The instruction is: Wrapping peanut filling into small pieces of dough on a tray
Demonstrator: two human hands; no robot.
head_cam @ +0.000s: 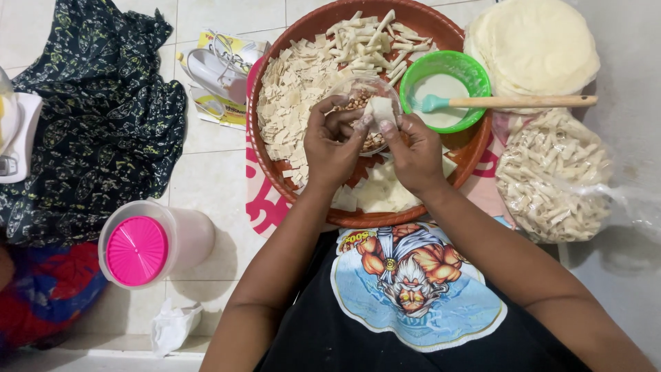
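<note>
Both my hands meet over a large brown round tray point(270, 162). Between the fingertips of my left hand point(332, 143) and my right hand point(413, 153) is a small pale square of dough wrapper point(382, 109), held by both. Just behind it stands a clear bowl of peanuts point(357, 100). A heap of cut wrapper squares point(292, 93) fills the tray's left side, and rolled sticks point(372, 41) lie at its far edge. Uncut pale wrapper sheets point(380, 193) lie under my wrists.
A green bowl of white paste point(444, 89) with a teal, wooden-handled spatula point(509, 102) sits in the tray at right. Round wrapper stack point(533, 45) and a clear bag of rolled sticks point(551, 176) lie right. A pink-lidded container point(148, 244), dark cloth point(96, 117) and hand mixer point(220, 69) sit left.
</note>
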